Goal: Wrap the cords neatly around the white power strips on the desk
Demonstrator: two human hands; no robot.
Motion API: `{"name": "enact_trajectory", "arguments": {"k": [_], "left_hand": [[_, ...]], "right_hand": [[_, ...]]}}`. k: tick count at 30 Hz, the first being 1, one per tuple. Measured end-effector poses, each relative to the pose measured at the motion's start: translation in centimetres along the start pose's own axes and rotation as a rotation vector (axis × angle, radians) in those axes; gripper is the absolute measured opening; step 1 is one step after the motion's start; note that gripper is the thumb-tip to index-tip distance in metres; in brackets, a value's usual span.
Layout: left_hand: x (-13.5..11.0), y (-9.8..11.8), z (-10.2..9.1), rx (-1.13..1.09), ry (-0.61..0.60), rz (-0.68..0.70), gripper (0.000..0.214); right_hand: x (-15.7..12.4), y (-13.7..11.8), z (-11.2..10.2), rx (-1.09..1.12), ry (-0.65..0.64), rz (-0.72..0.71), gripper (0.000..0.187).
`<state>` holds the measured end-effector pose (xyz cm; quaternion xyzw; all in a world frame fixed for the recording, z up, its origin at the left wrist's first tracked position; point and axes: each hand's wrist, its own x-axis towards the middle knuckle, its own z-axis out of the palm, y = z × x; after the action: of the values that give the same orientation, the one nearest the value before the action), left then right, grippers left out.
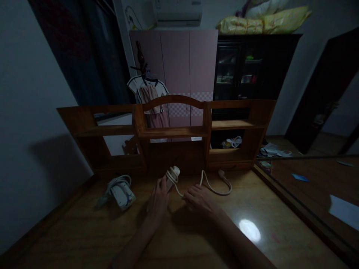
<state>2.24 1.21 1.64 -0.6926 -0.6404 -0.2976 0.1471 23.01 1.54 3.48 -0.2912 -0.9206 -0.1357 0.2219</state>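
In my left hand [158, 198] is a pale power strip [169, 185], tilted up and away from me, its far end showing beyond my fingers. Some turns of a cream cord [220, 193] are wound about that far end. The cord runs across to my right hand [198, 198], whose fingers are closed on it just above the table. Past that hand it loops over the wood to a plug [221, 173] at the back right. To the left lies another white power strip [122, 196] with its grey cord [117, 181] bundled on top.
A wooden shelf unit [174, 132] stands along the back edge of the wooden table [112, 235]. A wall borders the left side. On the right, past a raised edge [294, 209], are a blue card [300, 177] and a white sheet [344, 211].
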Motion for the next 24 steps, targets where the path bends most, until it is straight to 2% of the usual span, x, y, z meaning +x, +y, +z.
{"name": "enact_trajectory", "arguments": {"k": [5, 11, 18, 24], "left_hand": [[-0.1, 0.3, 0.3, -0.094, -0.019, 0.039, 0.056], [0.2, -0.6, 1.3, -0.112, -0.019, 0.088, 0.054], [0.0, -0.7, 1.6, -0.105, -0.166, 0.254, 0.049], [-0.2, 0.1, 1.6, -0.114, -0.198, 0.353, 0.054]], "right_hand": [[-0.2, -0.5, 0.5, 0.018, 0.072, -0.002, 0.011], [-0.3, 0.0, 1.2, 0.047, 0.144, 0.042, 0.016], [-0.5, 0.0, 0.2, 0.024, 0.186, 0.028, 0.018], [-0.7, 0.0, -0.8, 0.041, 0.219, 0.049, 0.018]]}}
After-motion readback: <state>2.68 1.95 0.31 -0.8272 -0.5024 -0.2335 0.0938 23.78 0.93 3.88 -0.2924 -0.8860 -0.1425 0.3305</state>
